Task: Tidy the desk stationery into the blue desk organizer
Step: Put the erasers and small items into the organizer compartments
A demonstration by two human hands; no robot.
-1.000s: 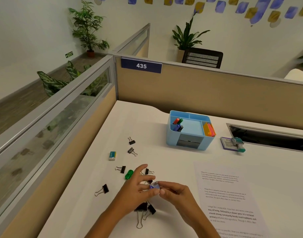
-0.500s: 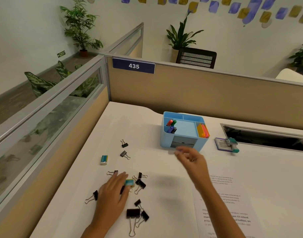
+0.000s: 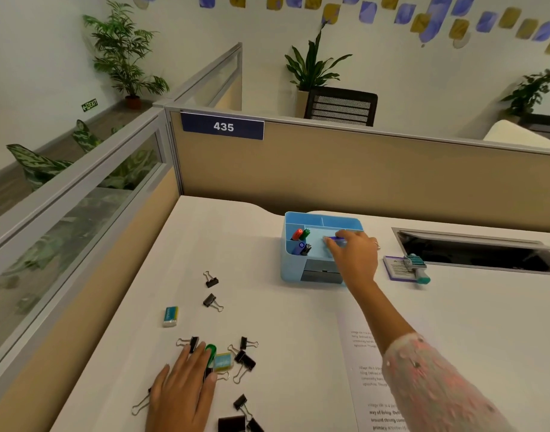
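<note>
The blue desk organizer (image 3: 291, 263) stands at the back of the white desk, with red and green markers (image 3: 300, 234) in its left compartments. My right hand (image 3: 355, 254) reaches over its middle tray and pinches a small blue-and-purple item (image 3: 337, 240) there. My left hand (image 3: 181, 391) rests flat on the desk near the front, fingers straight, touching a green item (image 3: 210, 353) among several black binder clips (image 3: 245, 360). A small teal-labelled eraser (image 3: 223, 360) lies beside my fingertips. Another eraser (image 3: 170, 316) lies further left.
A purple-edged pad with a teal stamp-like tool (image 3: 406, 268) sits right of the organizer. A printed paper sheet (image 3: 365, 369) lies under my right forearm. A cable slot (image 3: 476, 251) opens at the back right. Partition walls bound the desk's left and back.
My right hand has carried the small blue item from the clip pile up over the organizer's tray. My left hand has settled flat on the clips and green item.
</note>
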